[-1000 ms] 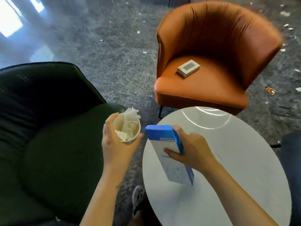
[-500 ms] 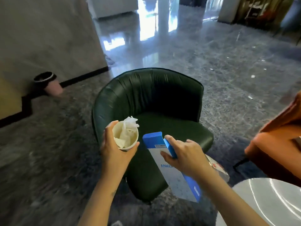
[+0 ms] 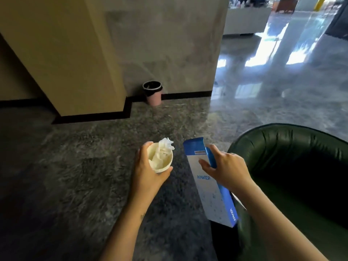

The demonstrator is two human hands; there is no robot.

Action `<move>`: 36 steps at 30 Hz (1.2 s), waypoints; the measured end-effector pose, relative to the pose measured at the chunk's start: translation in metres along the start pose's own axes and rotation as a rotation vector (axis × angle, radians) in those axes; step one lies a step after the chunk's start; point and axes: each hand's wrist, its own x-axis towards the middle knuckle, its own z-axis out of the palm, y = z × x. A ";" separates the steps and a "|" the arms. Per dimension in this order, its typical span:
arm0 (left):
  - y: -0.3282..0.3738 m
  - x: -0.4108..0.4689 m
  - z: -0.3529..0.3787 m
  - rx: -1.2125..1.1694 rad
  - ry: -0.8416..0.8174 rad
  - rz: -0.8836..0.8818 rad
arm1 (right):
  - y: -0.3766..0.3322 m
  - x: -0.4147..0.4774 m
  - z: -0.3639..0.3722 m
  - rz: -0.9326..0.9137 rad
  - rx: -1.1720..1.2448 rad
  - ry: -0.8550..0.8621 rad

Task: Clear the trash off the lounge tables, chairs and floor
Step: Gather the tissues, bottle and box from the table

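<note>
- The left hand (image 3: 146, 174) gripped a paper cup (image 3: 166, 165) stuffed with crumpled tissue (image 3: 164, 146), held upright, likely so nothing spilled.
- The right hand (image 3: 227, 170) clasped a blue-and-white box (image 3: 211, 200) reading "ANKER", just left of the green armchair (image 3: 291, 157).
- A pink bin (image 3: 153, 93) stood well beyond the armchair, probably their destination.

Green armchair (image 3: 282, 146): cut off at right, bottom edges. Paper cup (image 3: 166, 163): base hidden by left hand (image 3: 148, 176). Anker box (image 3: 211, 196): label print illegible.
</note>
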 end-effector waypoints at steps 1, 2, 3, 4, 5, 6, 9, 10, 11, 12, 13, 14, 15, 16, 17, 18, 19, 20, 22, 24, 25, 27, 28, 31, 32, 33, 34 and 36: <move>-0.015 0.017 -0.008 0.012 0.018 -0.014 | -0.009 0.023 0.010 -0.007 0.006 -0.011; -0.029 0.033 -0.015 0.022 0.031 -0.032 | -0.018 0.044 0.021 -0.017 0.001 -0.035; -0.043 0.048 -0.019 0.028 0.042 -0.056 | -0.025 0.065 0.032 -0.030 -0.005 -0.060; -0.056 0.063 -0.023 0.030 0.049 -0.080 | -0.031 0.086 0.044 -0.043 -0.008 -0.078; -0.069 0.078 -0.024 0.030 0.055 -0.103 | -0.036 0.107 0.056 -0.054 -0.009 -0.091; -0.082 0.094 -0.024 0.029 0.065 -0.122 | -0.040 0.128 0.069 -0.065 -0.010 -0.104; -0.123 0.154 -0.022 0.039 0.094 -0.152 | -0.048 0.197 0.111 -0.068 -0.002 -0.144; -0.136 0.180 -0.018 0.048 0.099 -0.158 | -0.049 0.223 0.128 -0.063 0.002 -0.159; -0.149 0.206 -0.014 0.053 0.102 -0.163 | -0.049 0.250 0.143 -0.060 0.006 -0.171; -0.161 0.235 -0.009 0.051 0.105 -0.165 | -0.048 0.279 0.159 -0.058 0.013 -0.179; -0.171 0.266 -0.003 0.045 0.102 -0.164 | -0.047 0.310 0.174 -0.054 0.022 -0.185; -0.179 0.298 0.002 0.040 0.094 -0.162 | -0.044 0.342 0.188 -0.048 0.033 -0.190; -0.186 0.333 0.007 0.037 0.084 -0.158 | -0.042 0.376 0.200 -0.039 0.049 -0.191; -0.191 0.367 0.010 0.037 0.080 -0.151 | -0.040 0.409 0.209 -0.032 0.065 -0.188; -0.195 0.400 0.012 0.038 0.083 -0.147 | -0.040 0.443 0.218 -0.030 0.076 -0.188; -0.199 0.434 0.013 0.037 0.089 -0.144 | -0.041 0.478 0.225 -0.032 0.082 -0.187; -0.203 0.466 0.012 0.034 0.094 -0.141 | -0.042 0.513 0.232 -0.037 0.084 -0.183; -0.208 0.498 0.011 0.031 0.096 -0.134 | -0.045 0.547 0.238 -0.040 0.086 -0.171; -0.221 0.557 0.008 0.032 0.104 -0.115 | -0.050 0.611 0.254 -0.042 0.108 -0.149; -0.242 0.615 0.008 0.036 0.125 -0.098 | -0.053 0.669 0.277 -0.040 0.134 -0.143; -0.255 0.645 0.011 0.047 0.132 -0.095 | -0.053 0.698 0.291 -0.035 0.141 -0.154; -0.284 0.706 0.020 0.075 0.140 -0.106 | -0.050 0.756 0.322 -0.024 0.134 -0.177; -0.300 0.737 0.026 0.078 0.141 -0.118 | -0.047 0.785 0.337 -0.018 0.122 -0.182; -0.338 0.839 0.043 0.046 0.125 -0.125 | -0.034 0.875 0.377 0.041 0.097 -0.199; -0.347 0.875 0.048 0.038 0.105 -0.121 | -0.029 0.907 0.387 0.071 0.100 -0.215; -0.353 0.910 0.052 0.033 0.088 -0.118 | -0.023 0.939 0.396 0.096 0.101 -0.236; -0.357 0.944 0.056 0.028 0.071 -0.112 | -0.016 0.969 0.404 0.119 0.102 -0.258; -0.364 1.012 0.067 0.023 0.032 -0.097 | -0.001 1.026 0.421 0.169 0.092 -0.280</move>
